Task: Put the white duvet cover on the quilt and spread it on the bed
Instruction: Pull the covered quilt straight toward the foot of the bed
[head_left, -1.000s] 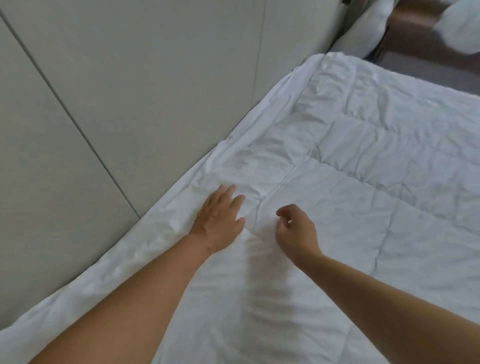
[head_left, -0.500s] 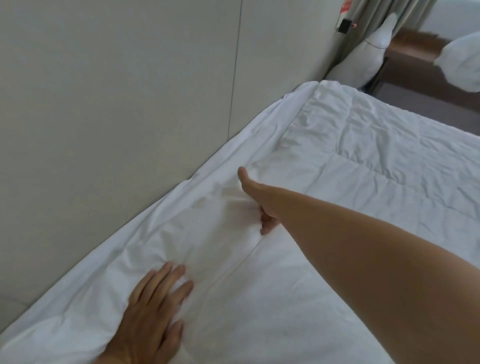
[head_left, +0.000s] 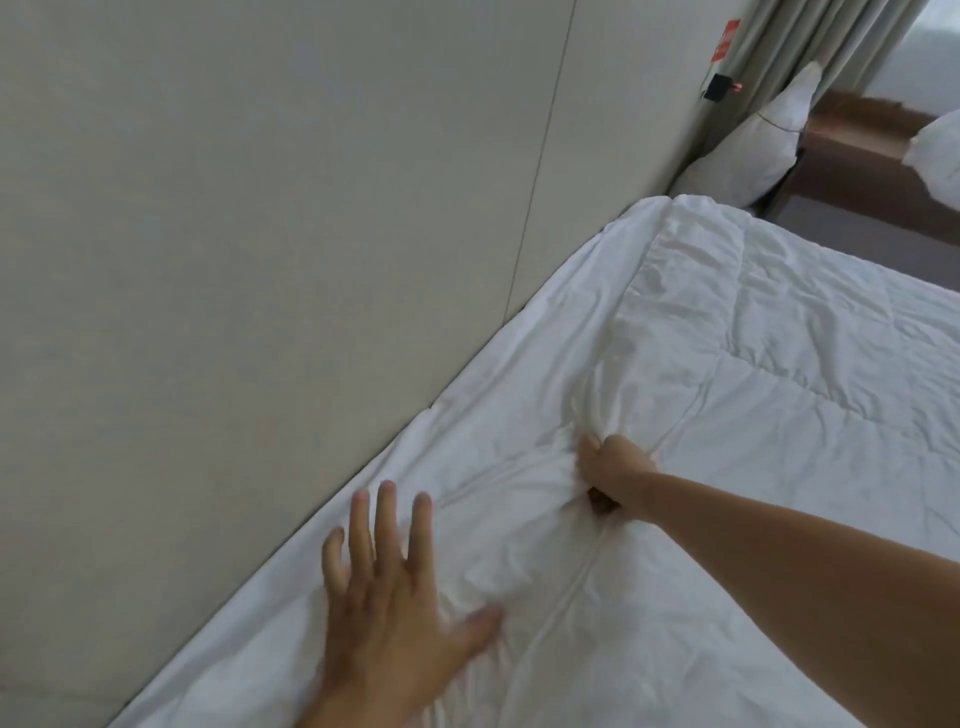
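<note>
spread across the bed beside the beige panelled wall (head_left: 260, 260): white, soft, crumpled duvet cover (head_left: 519, 395) over puffy stitched white quilt (head_left: 805, 364). light, limp, bunches easily; best gripped at the edge seam. left hand (head_left: 395, 608) flat, fingers splayed, pressing cloth. right hand (head_left: 610, 470) fisted round a gathered fold.

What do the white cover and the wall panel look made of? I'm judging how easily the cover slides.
White duvet cover: thin matte woven cloth, probably cotton; it bunches into fine creases where the right hand grips it. Quilt: padded, stitched squares. Wall panel: beige, matte, faintly textured; fabric or laminate, unclear.
</note>
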